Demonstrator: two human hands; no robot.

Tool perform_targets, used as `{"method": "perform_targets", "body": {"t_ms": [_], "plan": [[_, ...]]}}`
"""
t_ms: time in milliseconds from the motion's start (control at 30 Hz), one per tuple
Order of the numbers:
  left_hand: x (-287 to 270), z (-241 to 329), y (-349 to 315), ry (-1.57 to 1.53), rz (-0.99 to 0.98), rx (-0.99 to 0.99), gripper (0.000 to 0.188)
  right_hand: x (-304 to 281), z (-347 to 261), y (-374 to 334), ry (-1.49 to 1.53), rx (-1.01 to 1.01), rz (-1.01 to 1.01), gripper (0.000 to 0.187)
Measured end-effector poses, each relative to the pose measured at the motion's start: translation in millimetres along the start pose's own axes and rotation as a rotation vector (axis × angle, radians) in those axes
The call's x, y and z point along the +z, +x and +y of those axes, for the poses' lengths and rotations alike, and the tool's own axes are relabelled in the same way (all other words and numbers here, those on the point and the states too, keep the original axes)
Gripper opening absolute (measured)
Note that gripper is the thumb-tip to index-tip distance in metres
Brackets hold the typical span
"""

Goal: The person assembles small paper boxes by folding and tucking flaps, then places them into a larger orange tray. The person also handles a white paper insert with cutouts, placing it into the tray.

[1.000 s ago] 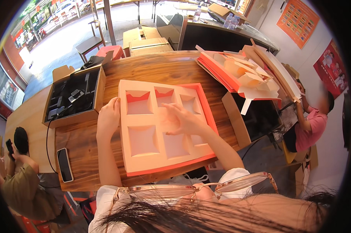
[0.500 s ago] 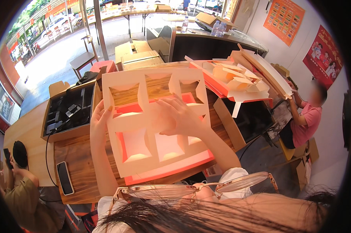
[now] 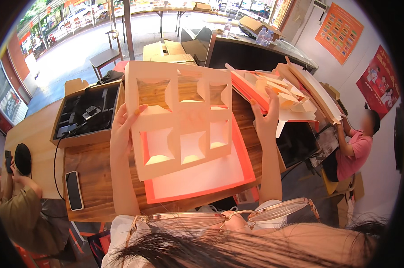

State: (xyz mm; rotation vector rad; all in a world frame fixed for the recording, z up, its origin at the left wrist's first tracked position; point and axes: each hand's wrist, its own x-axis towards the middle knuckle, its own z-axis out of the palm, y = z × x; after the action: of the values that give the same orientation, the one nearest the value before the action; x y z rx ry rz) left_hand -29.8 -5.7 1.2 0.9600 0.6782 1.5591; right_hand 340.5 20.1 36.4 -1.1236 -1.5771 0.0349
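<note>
My left hand (image 3: 124,125) grips the left edge of a cream cardboard insert (image 3: 187,111), its thumb on the front face. Six square openings with folded flaps run through the insert in two rows. It is held tilted above a shallow red box (image 3: 197,190) with a pale inside, which lies on the wooden table. Off the insert's right side, my right hand (image 3: 268,110) is raised with fingers apart and nothing in it. Behind that hand lies a pile of folded cream card pieces (image 3: 284,91) on red box parts.
A phone (image 3: 74,190) lies at the table's left, near a carton with black foam and small devices (image 3: 89,112). Another black-lined carton (image 3: 298,145) is at the right. One person in pink (image 3: 358,140) sits right; another (image 3: 25,210) holds a phone at left.
My right hand has left the middle of the insert and moved right, opening. The insert has risen and turned in my left hand, showing more of the red box beneath.
</note>
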Motion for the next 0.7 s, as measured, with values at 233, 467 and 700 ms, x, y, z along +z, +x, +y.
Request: {"method": "perform_targets", "body": {"t_ms": [233, 467, 700], "plan": [[-12.1, 3.6, 3.5, -0.149, -0.071, 0.027, 0.043, -19.6, 64.0, -22.6, 0.541, 0.625, -0.208, 0.067], [-11.6, 7.2, 0.7, -0.159, -0.029, 0.019, 0.046, -9.8, 46.6, -22.1, 1.074, 0.664, -0.504, 0.059], [-13.7, 4.5, 1.5, -0.178, -0.041, 0.020, 0.043, -10.9, 41.5, -22.4, 0.952, 0.696, -0.359, 0.039]]}}
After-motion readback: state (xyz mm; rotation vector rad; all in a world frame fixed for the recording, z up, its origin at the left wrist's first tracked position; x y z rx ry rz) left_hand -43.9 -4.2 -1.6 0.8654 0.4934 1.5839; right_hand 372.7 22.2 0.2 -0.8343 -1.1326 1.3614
